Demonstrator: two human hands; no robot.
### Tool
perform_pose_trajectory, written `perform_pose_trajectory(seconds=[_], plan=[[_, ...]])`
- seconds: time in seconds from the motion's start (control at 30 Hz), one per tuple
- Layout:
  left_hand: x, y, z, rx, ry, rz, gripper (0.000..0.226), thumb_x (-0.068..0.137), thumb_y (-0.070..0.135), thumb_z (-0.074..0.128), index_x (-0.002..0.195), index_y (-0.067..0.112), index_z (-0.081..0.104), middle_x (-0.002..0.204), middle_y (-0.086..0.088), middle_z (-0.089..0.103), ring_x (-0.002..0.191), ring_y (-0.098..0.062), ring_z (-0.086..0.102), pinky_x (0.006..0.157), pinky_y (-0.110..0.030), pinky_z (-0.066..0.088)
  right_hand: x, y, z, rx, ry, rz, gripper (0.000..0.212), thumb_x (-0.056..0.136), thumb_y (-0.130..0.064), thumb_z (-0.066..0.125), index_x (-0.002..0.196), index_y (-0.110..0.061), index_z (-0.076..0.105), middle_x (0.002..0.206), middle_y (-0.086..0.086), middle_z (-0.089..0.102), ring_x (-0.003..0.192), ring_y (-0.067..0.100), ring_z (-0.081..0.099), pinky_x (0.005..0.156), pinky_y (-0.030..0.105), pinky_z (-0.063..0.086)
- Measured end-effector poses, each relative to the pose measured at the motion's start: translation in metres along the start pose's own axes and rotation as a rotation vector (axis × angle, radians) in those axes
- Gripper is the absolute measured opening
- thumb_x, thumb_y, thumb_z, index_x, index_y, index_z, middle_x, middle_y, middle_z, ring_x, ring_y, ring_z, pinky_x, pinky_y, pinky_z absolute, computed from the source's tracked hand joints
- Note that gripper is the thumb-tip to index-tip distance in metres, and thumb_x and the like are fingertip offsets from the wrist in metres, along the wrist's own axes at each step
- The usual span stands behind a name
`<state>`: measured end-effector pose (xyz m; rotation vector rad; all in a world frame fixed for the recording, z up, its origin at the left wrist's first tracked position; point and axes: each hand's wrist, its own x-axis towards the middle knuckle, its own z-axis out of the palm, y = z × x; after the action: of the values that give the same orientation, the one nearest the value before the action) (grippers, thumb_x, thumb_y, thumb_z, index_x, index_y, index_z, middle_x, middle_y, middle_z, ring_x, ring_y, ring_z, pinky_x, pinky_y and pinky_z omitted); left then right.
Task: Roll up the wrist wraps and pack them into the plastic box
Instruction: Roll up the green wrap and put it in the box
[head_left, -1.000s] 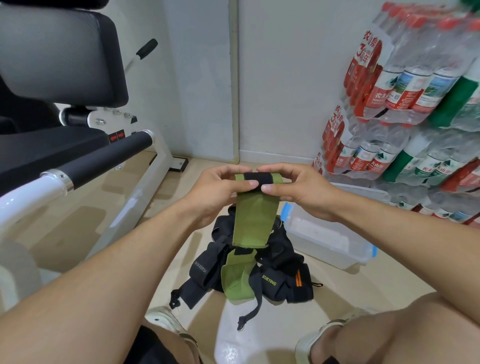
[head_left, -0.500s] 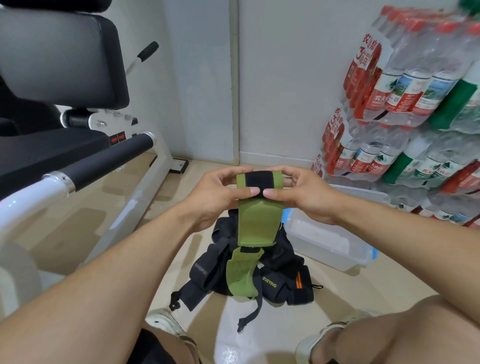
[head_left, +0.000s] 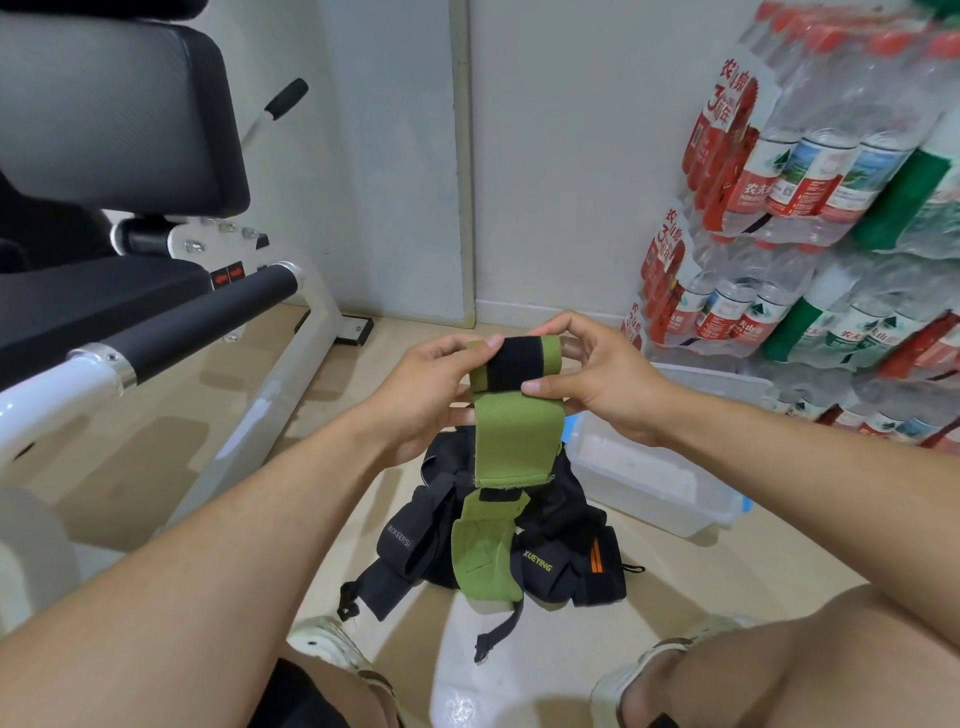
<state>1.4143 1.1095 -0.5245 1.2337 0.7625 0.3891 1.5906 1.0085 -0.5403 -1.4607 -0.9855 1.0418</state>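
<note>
I hold a green wrist wrap (head_left: 514, 436) up in front of me, its top end with a black patch rolled over. My left hand (head_left: 431, 395) pinches the roll's left side and my right hand (head_left: 597, 379) pinches its right side. The wrap's tail hangs down onto a pile of black wrist wraps (head_left: 550, 551) on the floor. A clear plastic box (head_left: 654, 483) with blue clips sits open on the floor, to the right behind the pile.
A white gym machine frame (head_left: 291, 384) with a black padded bar (head_left: 208, 322) and seat stands at the left. Stacked packs of water bottles (head_left: 810, 218) fill the right side against the wall. My knees and sandals show at the bottom.
The rolled top end has grown, showing more of the black patch. The hanging tail has become shorter and lifted a little.
</note>
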Motion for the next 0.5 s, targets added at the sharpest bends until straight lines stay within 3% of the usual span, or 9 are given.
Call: perform_pose_trajectory(seconds=[0.07,0.13,0.27,0.37,0.5], plan=[[0.0006,0.0012,0.0003,-0.046,0.032,0.017,0.019,0.094,0.021,0.07,0.107,0.008,0.067,0.098,-0.01,0.072,0.075,-0.023,0.072,0.073,-0.037,0.061,0.0005,0.0,0.0001,-0.012,0.01,-0.002,0.038,0.083,0.007,0.078,0.109,-0.016,0.064,0.111,0.001,0.074,0.082,0.017,0.074,0.061,0.03,0.059],[0.0013,0.002,-0.0005,-0.092,0.051,0.05,0.021,0.091,0.012,0.072,0.11,0.004,0.068,0.107,-0.017,0.073,0.08,-0.027,0.073,0.077,-0.04,0.063,0.0015,-0.0007,-0.0009,-0.004,0.012,0.006,0.038,0.083,0.003,0.079,0.113,-0.017,0.066,0.111,-0.001,0.074,0.091,0.02,0.074,0.077,0.04,0.063],[0.0019,0.0012,-0.0039,-0.067,0.068,0.075,0.025,0.086,0.004,0.075,0.11,0.006,0.07,0.112,-0.019,0.069,0.09,-0.026,0.073,0.084,-0.039,0.061,0.0,-0.0077,-0.0012,0.081,-0.046,0.102,0.04,0.084,-0.03,0.077,0.122,-0.019,0.068,0.123,0.008,0.072,0.101,0.024,0.071,0.099,0.047,0.054],[0.0023,-0.0009,-0.0048,-0.028,0.067,0.083,0.033,0.082,0.0,0.078,0.113,0.004,0.07,0.118,-0.02,0.069,0.098,-0.027,0.072,0.095,-0.043,0.058,-0.0018,-0.0097,0.0002,0.107,-0.09,0.153,0.054,0.084,-0.045,0.069,0.128,-0.014,0.065,0.124,0.013,0.071,0.1,0.026,0.069,0.105,0.046,0.05],[0.0029,-0.0036,-0.0068,0.023,0.079,0.089,0.036,0.075,-0.001,0.084,0.107,0.009,0.073,0.123,-0.012,0.071,0.113,-0.033,0.069,0.107,-0.053,0.049,0.0,-0.0055,-0.001,0.133,-0.136,0.227,0.059,0.082,-0.044,0.072,0.129,-0.01,0.064,0.111,0.005,0.073,0.1,0.025,0.069,0.112,0.051,0.045]])
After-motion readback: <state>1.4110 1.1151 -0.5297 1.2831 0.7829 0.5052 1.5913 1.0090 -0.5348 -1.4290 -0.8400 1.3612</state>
